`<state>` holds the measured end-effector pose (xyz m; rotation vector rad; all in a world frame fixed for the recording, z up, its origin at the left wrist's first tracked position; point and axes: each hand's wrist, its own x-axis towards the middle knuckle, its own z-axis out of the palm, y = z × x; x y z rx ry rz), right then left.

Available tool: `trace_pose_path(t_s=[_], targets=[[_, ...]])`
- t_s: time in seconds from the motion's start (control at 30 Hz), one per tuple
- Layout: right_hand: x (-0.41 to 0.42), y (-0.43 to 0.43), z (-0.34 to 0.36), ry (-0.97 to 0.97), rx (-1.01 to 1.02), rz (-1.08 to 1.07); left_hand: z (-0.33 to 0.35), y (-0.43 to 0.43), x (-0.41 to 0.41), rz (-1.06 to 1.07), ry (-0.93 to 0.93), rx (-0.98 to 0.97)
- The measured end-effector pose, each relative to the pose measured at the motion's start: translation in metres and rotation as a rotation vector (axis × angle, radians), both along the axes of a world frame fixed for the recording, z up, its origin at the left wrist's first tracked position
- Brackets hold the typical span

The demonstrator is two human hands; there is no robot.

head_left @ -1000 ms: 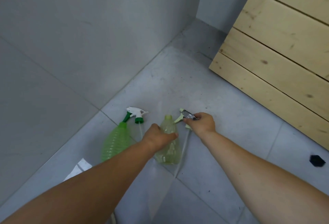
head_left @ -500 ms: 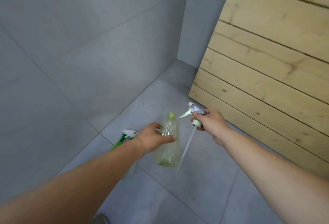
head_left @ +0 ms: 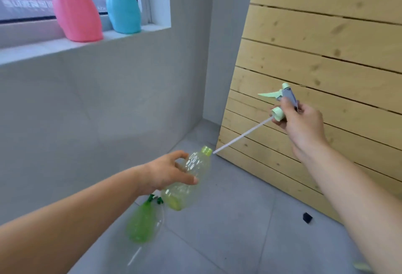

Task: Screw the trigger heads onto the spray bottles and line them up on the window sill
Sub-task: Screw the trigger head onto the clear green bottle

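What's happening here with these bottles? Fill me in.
A person is putting spray bottles together. The left hand holds a clear yellowish bottle tilted in the air; the right hand holds its pale green trigger head, the tube's tip just beside the bottle's open neck, not yet in. A pink bottle and a blue bottle already stand on the window sill. A green bottle lies on the floor.

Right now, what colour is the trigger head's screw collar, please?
Pale mint green, like its lever; the head view shows the screw collar best.

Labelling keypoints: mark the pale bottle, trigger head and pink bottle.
pale bottle (head_left: pixel 191 178): head view, clear shoulder beside the left hand.
trigger head (head_left: pixel 277 114): head view, pale green screw collar.
pink bottle (head_left: pixel 75 10): head view, mid body, on the sill.
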<state>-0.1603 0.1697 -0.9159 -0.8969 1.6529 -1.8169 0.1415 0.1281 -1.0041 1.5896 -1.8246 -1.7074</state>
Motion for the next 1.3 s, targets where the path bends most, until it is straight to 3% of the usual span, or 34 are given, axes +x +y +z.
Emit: trace_pose_path(t_s=[0.17, 0.5, 0.67, 0.9, 1.3], targets=[[-0.006, 0.027, 0.018, -0.108, -0.124, -0.036, 0.011, 0.018, -0.001, -0.026, -0.005, -0.025], [0.009, 0.032, 0.006, -0.094, -0.045, 0.032, 0.014, 0.032, -0.013, -0.045, 0.042, -0.079], [0.032, 0.032, -0.012, -0.033, 0.058, 0.218, 0.017, 0.037, -0.017, -0.12, 0.036, -0.106], [0.061, 0.032, -0.031, -0.028, 0.178, 0.496, 0.038, 0.044, -0.024, -0.157, 0.25, -0.004], [0.051, 0.032, -0.029, -0.118, 0.181, 0.813, 0.044, 0.048, -0.016, -0.134, 0.383, 0.067]])
